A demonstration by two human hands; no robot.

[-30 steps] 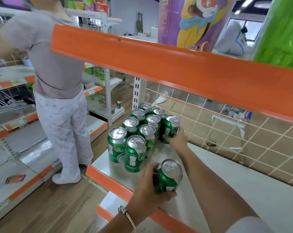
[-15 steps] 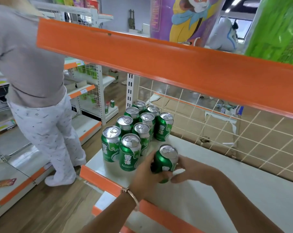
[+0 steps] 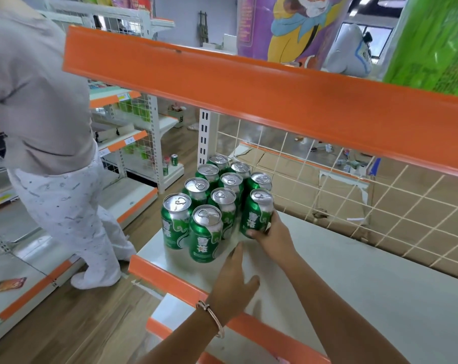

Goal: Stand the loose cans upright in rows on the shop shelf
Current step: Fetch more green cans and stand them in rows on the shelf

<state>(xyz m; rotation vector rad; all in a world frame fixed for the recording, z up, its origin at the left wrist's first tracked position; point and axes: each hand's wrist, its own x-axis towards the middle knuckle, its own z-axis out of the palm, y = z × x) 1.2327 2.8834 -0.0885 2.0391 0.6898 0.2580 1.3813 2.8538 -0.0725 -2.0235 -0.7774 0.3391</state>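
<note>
Several green cans (image 3: pixel 205 232) with silver tops stand upright in rows at the left end of the white shop shelf (image 3: pixel 354 279). My right hand (image 3: pixel 273 233) grips one more green can (image 3: pixel 256 214), upright, at the right side of the group, in front of the back-right can. My left hand (image 3: pixel 231 287) hovers over the shelf's orange front edge with straight fingers and holds nothing.
An orange-edged upper shelf (image 3: pixel 248 90) hangs close above. A wire mesh back panel (image 3: pixel 354 190) closes the rear. A person in grey top and white trousers (image 3: pixel 51 153) stands on the wooden floor at left. More shelving (image 3: pixel 143 143) stands beyond.
The can went from my left hand to my right hand, which carried it back to the right side of the rows. My left hand let go and drew back.
</note>
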